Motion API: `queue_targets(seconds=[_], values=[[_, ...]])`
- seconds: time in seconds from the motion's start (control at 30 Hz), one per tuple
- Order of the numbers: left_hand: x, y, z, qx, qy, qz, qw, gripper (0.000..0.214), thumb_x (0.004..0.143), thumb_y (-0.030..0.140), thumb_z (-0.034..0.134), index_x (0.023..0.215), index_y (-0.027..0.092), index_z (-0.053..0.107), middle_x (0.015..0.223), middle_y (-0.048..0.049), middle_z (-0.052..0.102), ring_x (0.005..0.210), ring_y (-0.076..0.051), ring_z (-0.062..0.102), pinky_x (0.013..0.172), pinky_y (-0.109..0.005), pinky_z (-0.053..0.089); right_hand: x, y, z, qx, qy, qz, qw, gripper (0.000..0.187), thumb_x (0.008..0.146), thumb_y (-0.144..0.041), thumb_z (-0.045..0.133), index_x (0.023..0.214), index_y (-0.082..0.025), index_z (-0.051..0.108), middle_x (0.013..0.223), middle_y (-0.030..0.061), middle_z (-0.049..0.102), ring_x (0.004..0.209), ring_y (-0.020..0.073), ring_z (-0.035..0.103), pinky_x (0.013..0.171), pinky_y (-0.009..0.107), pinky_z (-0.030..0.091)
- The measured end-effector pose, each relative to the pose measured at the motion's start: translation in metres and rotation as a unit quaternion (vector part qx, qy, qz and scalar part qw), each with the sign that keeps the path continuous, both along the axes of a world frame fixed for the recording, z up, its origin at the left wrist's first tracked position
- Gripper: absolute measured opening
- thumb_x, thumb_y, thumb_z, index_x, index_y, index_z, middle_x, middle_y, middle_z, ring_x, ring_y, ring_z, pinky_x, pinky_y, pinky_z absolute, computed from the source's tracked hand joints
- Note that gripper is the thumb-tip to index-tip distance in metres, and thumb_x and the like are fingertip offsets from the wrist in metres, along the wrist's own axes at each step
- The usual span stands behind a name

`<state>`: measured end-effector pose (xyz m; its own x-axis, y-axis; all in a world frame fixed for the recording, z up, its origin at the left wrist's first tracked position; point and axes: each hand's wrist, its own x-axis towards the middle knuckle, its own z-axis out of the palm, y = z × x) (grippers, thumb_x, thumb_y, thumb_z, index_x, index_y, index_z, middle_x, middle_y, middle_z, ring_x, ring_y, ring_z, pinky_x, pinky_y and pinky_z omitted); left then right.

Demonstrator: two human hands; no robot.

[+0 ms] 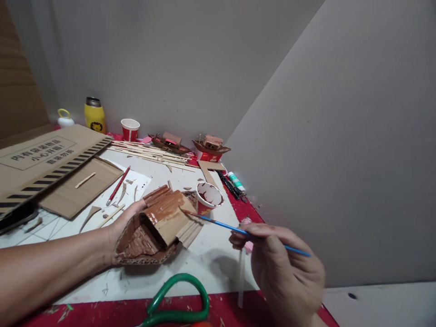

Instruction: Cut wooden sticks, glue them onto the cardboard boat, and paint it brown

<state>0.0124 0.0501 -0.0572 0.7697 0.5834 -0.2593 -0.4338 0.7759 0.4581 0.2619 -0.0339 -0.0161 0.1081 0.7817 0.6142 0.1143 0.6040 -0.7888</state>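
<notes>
A cardboard model boat (150,245) rests in my left hand (127,222), which supports it from the far left side; most of those fingers are hidden behind it. Wet brown paint covers the left part of its curved roof, while the right part is bare cardboard. Between the thumb and fingers of my right hand (282,259) is a thin blue paintbrush (231,228). Its bristle tip touches the roof near the edge of the paint. Just behind the boat stands a paper cup (208,200) with brown paint smeared inside.
Green-handled scissors (204,299) lie at the front edge. A large cardboard piece (51,159) and a red pencil (118,186) are at left. Wooden sticks (150,152), two finished-looking boats (211,144), a red cup (130,130) and a yellow bottle (95,116) line the back by the grey wall.
</notes>
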Motion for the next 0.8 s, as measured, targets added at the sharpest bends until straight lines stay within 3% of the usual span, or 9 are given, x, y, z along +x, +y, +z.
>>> queue_targets(seconds=[0.13, 0.33, 0.47, 0.7, 0.8], values=[[0.0, -0.003, 0.008, -0.048, -0.02, -0.037, 0.998, 0.052, 0.089, 0.051, 0.057, 0.113, 0.007, 0.068, 0.084, -0.0131, 0.08, 0.075, -0.025, 0.075, 0.076, -0.04, 0.057, -0.003, 0.001, 0.004, -0.053, 0.028, 0.067, 0.996, 0.016, 0.098, -0.028, 0.062, 0.098, -0.023, 0.077, 0.081, 0.0043, 0.076, 0.071, 0.0159, 0.072, 0.062, 0.027, 0.061], [0.001, -0.009, 0.01, -0.068, 0.021, 0.015, 0.997, 0.049, 0.091, 0.055, 0.051, 0.098, 0.01, 0.069, 0.079, -0.0116, 0.08, 0.071, -0.024, 0.076, 0.075, -0.042, 0.056, -0.003, 0.011, 0.01, -0.076, 0.064, 0.032, 0.995, 0.016, 0.096, -0.031, 0.065, 0.092, -0.023, 0.078, 0.077, 0.0044, 0.077, 0.067, 0.0145, 0.073, 0.06, 0.023, 0.06], [0.001, -0.013, 0.012, -0.076, 0.03, 0.011, 0.997, 0.047, 0.09, 0.052, 0.052, 0.097, 0.009, 0.069, 0.08, -0.0124, 0.08, 0.07, -0.024, 0.076, 0.075, -0.04, 0.056, -0.005, 0.011, 0.013, -0.08, 0.069, 0.059, 0.993, 0.018, 0.095, -0.033, 0.065, 0.09, -0.023, 0.078, 0.075, 0.0042, 0.077, 0.064, 0.0134, 0.072, 0.059, 0.022, 0.06], [0.003, -0.005, 0.017, -0.035, 0.032, 0.005, 0.999, 0.048, 0.09, 0.053, 0.054, 0.095, 0.008, 0.071, 0.075, -0.0101, 0.079, 0.069, -0.023, 0.075, 0.071, -0.036, 0.056, -0.003, 0.013, 0.017, -0.062, 0.118, 0.023, 0.991, 0.017, 0.094, -0.036, 0.066, 0.094, -0.024, 0.078, 0.072, 0.0035, 0.077, 0.056, 0.0139, 0.07, 0.048, 0.021, 0.056], [0.001, -0.028, 0.013, 0.02, 0.047, 0.009, 0.999, 0.047, 0.091, 0.052, 0.057, 0.098, 0.008, 0.072, 0.077, -0.0103, 0.078, 0.074, -0.027, 0.074, 0.069, -0.038, 0.056, -0.002, 0.014, 0.016, -0.031, 0.136, -0.008, 0.99, 0.016, 0.094, -0.036, 0.067, 0.098, -0.024, 0.077, 0.076, 0.0026, 0.078, 0.059, 0.0137, 0.07, 0.049, 0.022, 0.056]])
